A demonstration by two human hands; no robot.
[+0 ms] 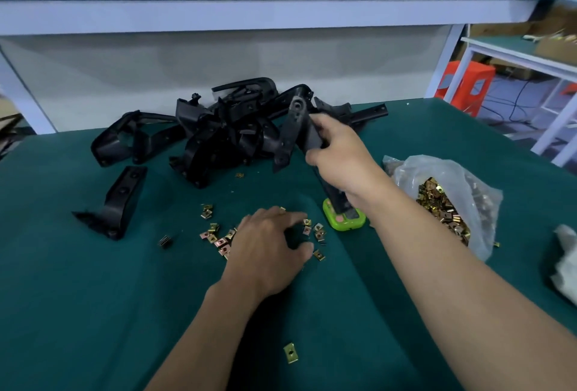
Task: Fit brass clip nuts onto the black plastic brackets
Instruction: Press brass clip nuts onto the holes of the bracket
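A heap of black plastic brackets (224,128) lies at the far side of the green cloth-covered surface (93,297), with one lone black bracket (120,200) apart on the left. A clear plastic bag of brass clip nuts (443,203) sits at the right, beside a small lime-green device (342,226).

The right hand (340,156) grips a long black plastic bracket (295,128), tilted up. The left hand (268,244) rests, fingers bent, among loose brass clip nuts (215,236).

Whether it pinches one is hidden.
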